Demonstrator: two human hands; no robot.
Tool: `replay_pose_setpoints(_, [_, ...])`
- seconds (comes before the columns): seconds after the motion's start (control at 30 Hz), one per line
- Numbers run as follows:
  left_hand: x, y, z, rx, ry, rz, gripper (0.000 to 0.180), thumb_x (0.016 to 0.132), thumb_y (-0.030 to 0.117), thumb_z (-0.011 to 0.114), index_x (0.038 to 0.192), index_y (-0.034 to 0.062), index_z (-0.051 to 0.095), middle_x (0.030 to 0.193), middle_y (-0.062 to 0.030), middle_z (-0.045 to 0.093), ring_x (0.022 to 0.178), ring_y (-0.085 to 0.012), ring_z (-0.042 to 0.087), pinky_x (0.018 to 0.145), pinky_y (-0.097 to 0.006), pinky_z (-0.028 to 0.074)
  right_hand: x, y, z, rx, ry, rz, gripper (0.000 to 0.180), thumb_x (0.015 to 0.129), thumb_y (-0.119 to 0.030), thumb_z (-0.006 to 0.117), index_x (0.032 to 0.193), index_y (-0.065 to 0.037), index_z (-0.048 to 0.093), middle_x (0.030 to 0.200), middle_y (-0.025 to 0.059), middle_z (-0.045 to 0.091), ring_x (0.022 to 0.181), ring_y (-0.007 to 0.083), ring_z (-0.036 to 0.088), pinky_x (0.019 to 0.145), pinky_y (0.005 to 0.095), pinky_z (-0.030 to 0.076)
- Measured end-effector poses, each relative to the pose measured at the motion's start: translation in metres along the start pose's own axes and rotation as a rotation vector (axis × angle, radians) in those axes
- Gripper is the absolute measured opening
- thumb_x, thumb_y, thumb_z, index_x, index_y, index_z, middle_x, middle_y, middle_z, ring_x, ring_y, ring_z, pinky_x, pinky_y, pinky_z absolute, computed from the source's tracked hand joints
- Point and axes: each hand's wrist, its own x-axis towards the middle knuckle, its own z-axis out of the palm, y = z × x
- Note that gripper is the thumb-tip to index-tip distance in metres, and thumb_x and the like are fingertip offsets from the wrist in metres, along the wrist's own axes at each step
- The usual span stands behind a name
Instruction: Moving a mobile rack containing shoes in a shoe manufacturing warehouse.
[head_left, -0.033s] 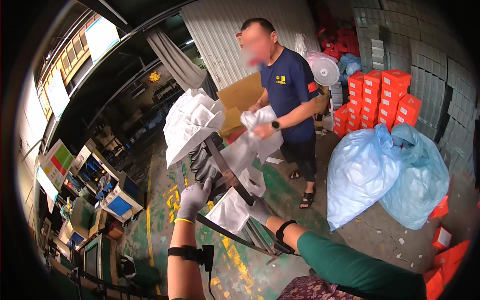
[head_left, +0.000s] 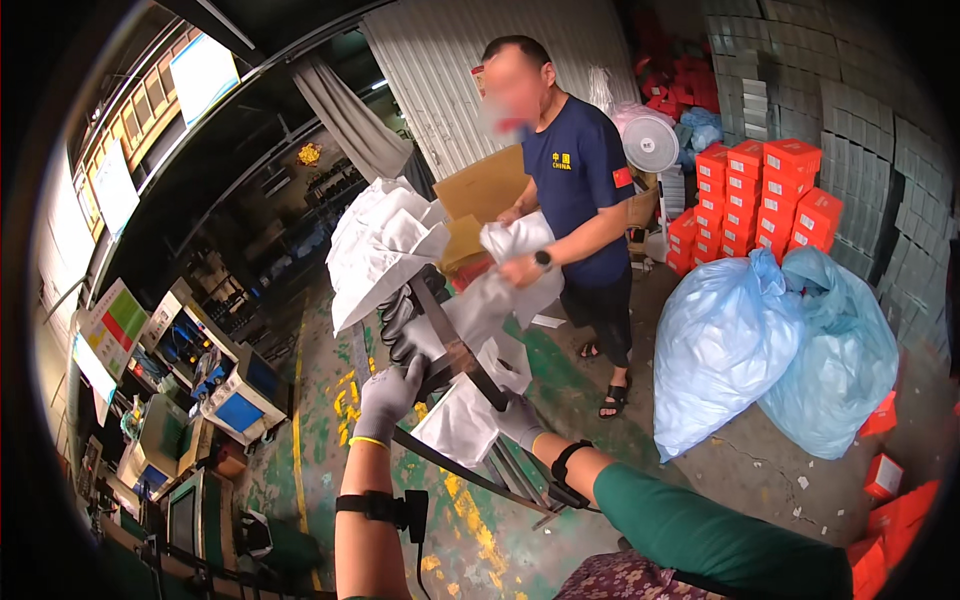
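My left hand (head_left: 388,402), in a grey glove, is closed round the near end of a dark metal rack (head_left: 458,345), its thumb side up. My right hand (head_left: 520,420), gloved too, grips the same rack by the lower end of its slanting bar; its fingertips are hidden. Several black curved pieces (head_left: 398,325) sit in a row on the rack. A heap of white sheet material (head_left: 385,245) covers its far end, and another white piece (head_left: 462,425) hangs below the bar. Across the rack, a person's hands (head_left: 522,268) hold a crumpled white sheet (head_left: 515,238).
To the right stand two stuffed pale-blue plastic bags (head_left: 730,345), with stacked red boxes (head_left: 745,200) behind them and grey stacks along the wall. A white fan (head_left: 650,143) is near the back. Machines (head_left: 235,385) line the left, beyond a yellow floor line (head_left: 298,450).
The other person's watch-wearing hand has shifted slightly left and down along the white sheet. My hands and the rack look unmoved.
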Motion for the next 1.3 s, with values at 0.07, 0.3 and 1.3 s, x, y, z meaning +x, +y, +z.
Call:
replay_pose_setpoints(0.07, [0.000,0.004,-0.001,0.013,0.017,0.009,0.065,0.094,0.055,0.031,0.090,0.0051,0.072,0.094,-0.0211,0.068,0.095,-0.0366,0.064,0.088,-0.043,0.047,0.002,0.004,0.004,-0.004,0.040,0.004,0.055,0.082,-0.034,0.056,0.128,-0.005,0.051,0.120,0.0230,0.060,0.111,0.0376,0.057,0.095,0.0446,0.046])
replay_pose_setpoints(0.3, [-0.002,0.004,-0.001,0.045,0.085,0.001,0.064,0.094,0.054,0.032,0.090,0.0032,0.071,0.094,-0.0225,0.067,0.096,-0.0369,0.063,0.088,-0.044,0.047,0.009,0.015,0.017,-0.039,0.110,-0.010,0.043,0.082,-0.030,0.059,0.118,-0.010,0.052,0.110,0.0215,0.062,0.105,0.0409,0.057,0.091,0.0471,0.046])
replay_pose_setpoints(1.3, [0.003,0.001,0.008,-0.016,0.154,0.039,0.063,0.093,0.053,0.036,0.078,0.0015,0.069,0.085,-0.0214,0.068,0.092,-0.0378,0.064,0.085,-0.044,0.048,0.011,0.015,0.014,0.034,0.216,-0.054,0.031,0.080,-0.027,0.061,0.105,-0.009,0.061,0.097,0.0196,0.066,0.094,0.0396,0.062,0.081,0.0455,0.051])
